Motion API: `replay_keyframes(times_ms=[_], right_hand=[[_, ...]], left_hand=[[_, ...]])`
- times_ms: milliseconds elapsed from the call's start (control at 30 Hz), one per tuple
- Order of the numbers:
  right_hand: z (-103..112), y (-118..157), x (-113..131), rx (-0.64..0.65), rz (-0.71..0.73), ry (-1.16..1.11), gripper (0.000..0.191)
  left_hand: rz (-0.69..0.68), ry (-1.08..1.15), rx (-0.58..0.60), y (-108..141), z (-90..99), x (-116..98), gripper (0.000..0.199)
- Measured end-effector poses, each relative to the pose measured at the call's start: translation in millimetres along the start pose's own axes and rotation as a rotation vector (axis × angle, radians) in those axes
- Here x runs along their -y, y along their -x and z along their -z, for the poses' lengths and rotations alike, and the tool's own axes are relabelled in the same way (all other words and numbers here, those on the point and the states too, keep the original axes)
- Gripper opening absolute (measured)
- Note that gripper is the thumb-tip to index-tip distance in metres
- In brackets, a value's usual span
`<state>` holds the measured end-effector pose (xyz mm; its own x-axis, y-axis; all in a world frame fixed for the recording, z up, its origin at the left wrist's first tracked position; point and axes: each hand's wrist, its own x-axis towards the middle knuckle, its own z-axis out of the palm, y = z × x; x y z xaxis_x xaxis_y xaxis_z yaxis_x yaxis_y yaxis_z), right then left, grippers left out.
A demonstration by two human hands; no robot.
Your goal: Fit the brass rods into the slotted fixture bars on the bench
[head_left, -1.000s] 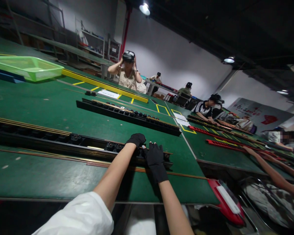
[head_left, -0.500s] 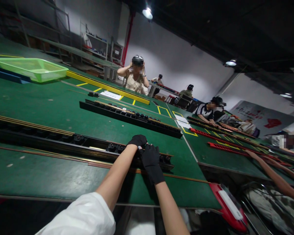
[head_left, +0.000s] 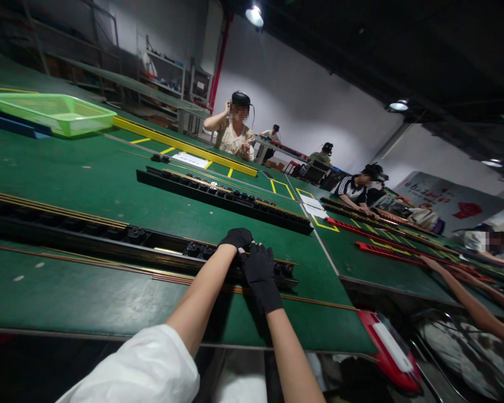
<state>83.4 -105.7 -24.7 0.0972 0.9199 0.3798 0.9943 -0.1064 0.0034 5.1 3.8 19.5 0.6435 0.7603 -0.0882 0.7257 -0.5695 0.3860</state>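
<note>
A long black channel rail [head_left: 105, 251] lies across the near side of the table, with thin brass strips [head_left: 63, 208] along its top and black fittings inside. Both my hands wear black gloves with bare fingertips. My left hand [head_left: 237, 239] curls over the rail near its right end, its fingers bent down and partly hidden. Close against it, my right hand [head_left: 260, 277] rests over the rail, fingers bent together onto its top. What lies under the fingertips is hidden. Thin copper-coloured rods [head_left: 174, 278] lie along the rail's near side.
Farther back sits a second black rail [head_left: 222, 206]. A green basket [head_left: 69, 130] and a yellow bar [head_left: 185, 148] lie beyond. Red rails [head_left: 386, 253] are on the right-hand table, near another person's arms [head_left: 466, 291]. A red-and-white object [head_left: 388, 350] stands at the table's corner.
My hands stay at nearly the same place on the rail. Across the table, a person has lowered one hand from the head to the chest.
</note>
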Motion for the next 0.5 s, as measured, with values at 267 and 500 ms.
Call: replay_keyframes(times_ms=[267,500], right_hand=[[0,1,9,-0.033,0.062,-0.050,0.050],[-5,3,9,-0.056,0.090,-0.107,0.050]], left_hand=[[0.004,0.013,0.020,9,1.5,1,0.032],[-0.006,0.035,-0.010,10,-0.7,4,0.022]])
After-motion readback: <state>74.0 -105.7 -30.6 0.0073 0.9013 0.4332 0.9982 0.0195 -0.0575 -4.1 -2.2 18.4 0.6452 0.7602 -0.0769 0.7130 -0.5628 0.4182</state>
